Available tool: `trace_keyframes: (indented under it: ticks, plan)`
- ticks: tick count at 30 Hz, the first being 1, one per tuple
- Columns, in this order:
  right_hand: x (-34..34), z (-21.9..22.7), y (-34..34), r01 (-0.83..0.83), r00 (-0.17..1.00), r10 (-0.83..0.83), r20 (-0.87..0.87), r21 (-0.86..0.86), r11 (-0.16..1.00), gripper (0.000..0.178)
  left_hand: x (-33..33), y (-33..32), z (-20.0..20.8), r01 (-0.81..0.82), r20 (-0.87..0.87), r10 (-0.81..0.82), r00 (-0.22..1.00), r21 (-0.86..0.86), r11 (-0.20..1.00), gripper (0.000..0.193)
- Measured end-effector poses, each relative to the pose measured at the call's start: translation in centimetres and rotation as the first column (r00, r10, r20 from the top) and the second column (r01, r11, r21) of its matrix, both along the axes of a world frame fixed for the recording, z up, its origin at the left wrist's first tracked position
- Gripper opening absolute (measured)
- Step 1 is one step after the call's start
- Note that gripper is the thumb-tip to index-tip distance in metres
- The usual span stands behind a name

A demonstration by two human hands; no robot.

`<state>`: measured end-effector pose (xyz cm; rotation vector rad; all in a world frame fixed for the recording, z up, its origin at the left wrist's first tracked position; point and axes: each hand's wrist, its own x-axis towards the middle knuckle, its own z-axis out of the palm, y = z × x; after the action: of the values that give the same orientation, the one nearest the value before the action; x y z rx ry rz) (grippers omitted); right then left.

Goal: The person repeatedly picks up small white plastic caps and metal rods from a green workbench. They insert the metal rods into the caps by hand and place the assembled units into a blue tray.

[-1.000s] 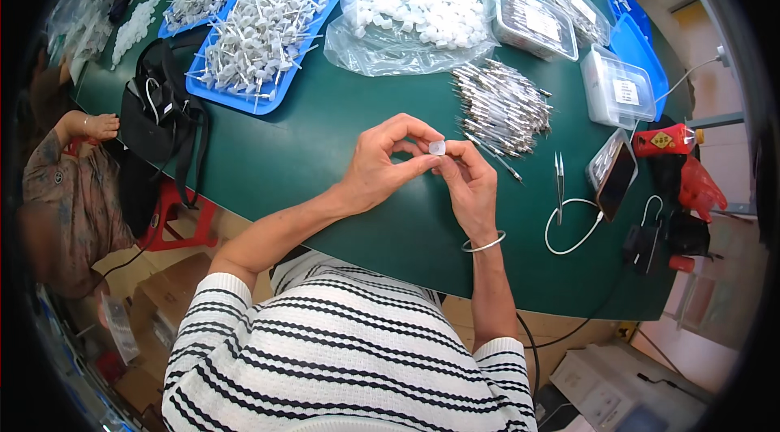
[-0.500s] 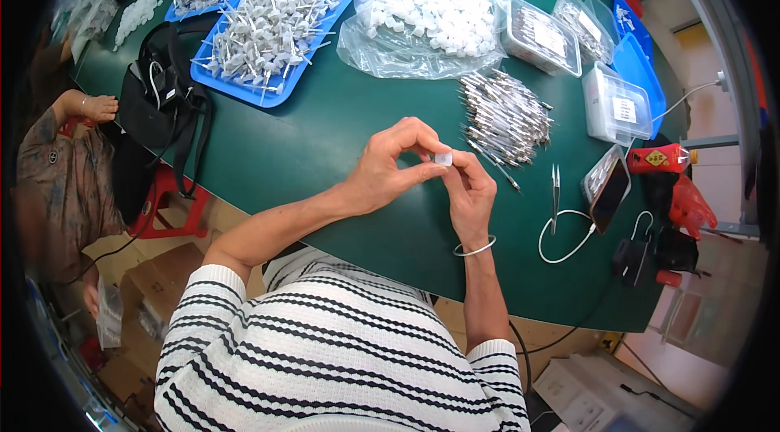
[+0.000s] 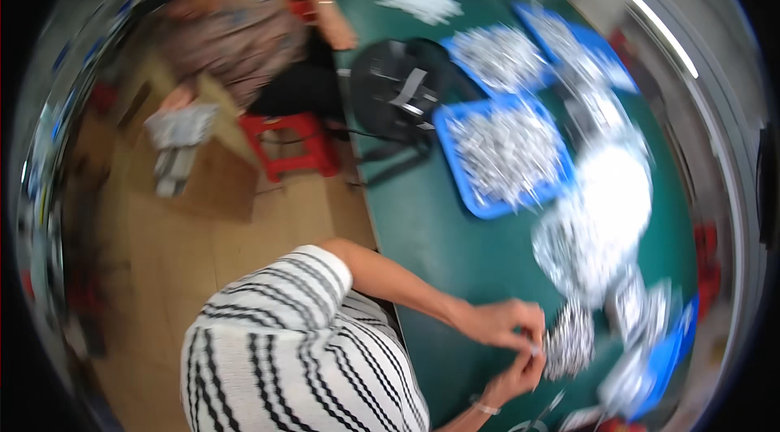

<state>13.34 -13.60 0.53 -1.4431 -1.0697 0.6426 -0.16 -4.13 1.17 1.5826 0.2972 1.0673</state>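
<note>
L hand (image 3: 502,323): thumb + fingertips pinched on sm. white plastic piece (image 3: 535,349).
R hand (image 3: 515,375): fingertips closed on same pc from opp. side; pale bracelet (image 3: 486,409) worn at wrist.
Piece loc: held btwn both hands' fingertips over green bench (image 3: 431,375), inboard of near edge, just beside rod pile (image 3: 570,340); detail lost to blur.
Rods: silvery/white, heaped loose past fingertips, toward far edge.
Clear plastic bag (image 3: 556,249): laid toward far edge, filled w/ white pcs, partly overexposed.
Clear boxes (image 3: 630,302): set near far edge, next to bag; contents can't be made out.
Blue tray (image 3: 467,196): placed approx. mid-bench, btwn near & far edges, heaped w/ whitish rods.
2nd blue tray (image 3: 470,79): set just beyond 1st, likewise filled.
Black bag (image 3: 390,79): set at near edge, beside trays.
Co-worker hand (image 3: 337,30): rested at near edge, past black bag; grip can't be told.
Red stool (image 3: 280,160): placed on floor off near edge.
</note>
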Motion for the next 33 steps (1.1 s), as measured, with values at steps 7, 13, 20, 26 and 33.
trace_keyframes:
  ticks: [7,13,20,26,33]
  plan:
    - [-1.1,2.0,0.1,0.036,0.984,-0.021,0.18,-0.082,0.996,0.029,1.4,0.0,-1.4,0.041,0.115,-0.03,0.993,-0.097,0.994,0.016]
    - [-1.4,3.1,0.1,-0.111,0.993,0.11,-0.052,-0.012,0.994,0.029,2.9,0.5,-2.4,-0.067,0.098,0.069,0.993,-0.018,0.998,0.018]
    - [2.0,1.9,-0.5,-0.388,0.918,0.365,-0.152,-0.163,0.907,0.025,0.3,0.5,0.3,0.098,-0.079,-0.092,0.993,0.083,0.992,0.027]
    - [5.8,-1.3,0.0,-0.616,0.773,0.556,-0.305,-0.154,0.773,0.028,-1.3,0.8,1.3,0.2,-0.112,-0.176,0.978,0.26,0.945,0.027]
    - [2.9,1.0,-0.6,-0.581,0.805,0.507,-0.309,-0.235,0.779,0.023,-2.9,-0.3,1.5,0.087,0.041,-0.106,0.994,0.324,0.942,0.028]
